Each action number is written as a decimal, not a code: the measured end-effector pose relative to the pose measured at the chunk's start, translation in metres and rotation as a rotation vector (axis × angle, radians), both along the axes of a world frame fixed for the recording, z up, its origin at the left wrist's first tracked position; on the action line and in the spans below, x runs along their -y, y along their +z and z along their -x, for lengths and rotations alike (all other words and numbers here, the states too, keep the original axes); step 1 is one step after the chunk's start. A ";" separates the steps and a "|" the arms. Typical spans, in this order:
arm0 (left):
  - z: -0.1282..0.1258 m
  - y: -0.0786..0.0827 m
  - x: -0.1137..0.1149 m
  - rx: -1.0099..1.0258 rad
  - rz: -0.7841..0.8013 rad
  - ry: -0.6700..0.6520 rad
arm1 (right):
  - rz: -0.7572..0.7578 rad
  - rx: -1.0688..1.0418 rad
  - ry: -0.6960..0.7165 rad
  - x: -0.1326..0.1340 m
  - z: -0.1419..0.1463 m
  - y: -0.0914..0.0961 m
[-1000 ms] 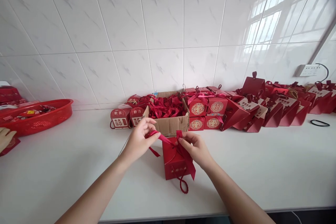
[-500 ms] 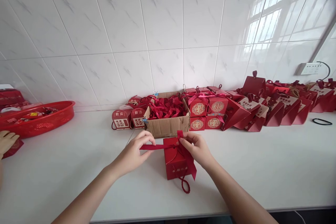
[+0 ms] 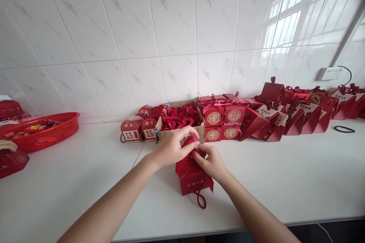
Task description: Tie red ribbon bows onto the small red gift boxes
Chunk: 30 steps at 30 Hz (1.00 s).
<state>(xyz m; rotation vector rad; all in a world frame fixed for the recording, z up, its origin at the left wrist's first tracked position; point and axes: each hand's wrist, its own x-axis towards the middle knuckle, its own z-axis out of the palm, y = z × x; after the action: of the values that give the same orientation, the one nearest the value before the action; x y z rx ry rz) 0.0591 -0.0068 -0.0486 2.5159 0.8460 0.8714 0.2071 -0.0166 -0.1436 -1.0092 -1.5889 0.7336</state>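
Observation:
A red gift box with gold lettering on its near side stands on the white counter in front of me. A twisted cord loop hangs off its front. Over the box top, my left hand pinches a red ribbon, bent into a curve. My right hand meets it from the other side, thumb and finger closed on the ribbon near the middle of the lid. A ribbon tail droops at the box's right edge. The fingers partly cover the knot area.
Behind the box, a cardboard carton holds many red ribbons. Patterned red boxes and triangular boxes line the wall, with arched boxes left. A red basket and another person's hand are at far left.
My left hand has swung right and up, bringing the stretched ribbon over the box to my right hand. The other person's box at far left has shifted right.

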 end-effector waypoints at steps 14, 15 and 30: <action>-0.035 0.011 -0.048 -0.257 -0.284 0.212 | 0.018 -0.031 0.063 0.000 -0.003 -0.002; -0.034 0.008 -0.051 -0.250 -0.366 0.270 | 0.032 -0.041 0.069 0.000 -0.003 -0.002; 0.018 -0.045 -0.020 0.227 0.425 0.019 | 0.058 -0.060 0.054 0.005 -0.002 0.006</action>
<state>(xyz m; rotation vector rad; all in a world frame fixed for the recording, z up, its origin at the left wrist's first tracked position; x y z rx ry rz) 0.0412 0.0129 -0.0936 2.0061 0.8740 0.8588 0.2087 -0.0213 -0.1377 -0.9804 -1.5562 0.8437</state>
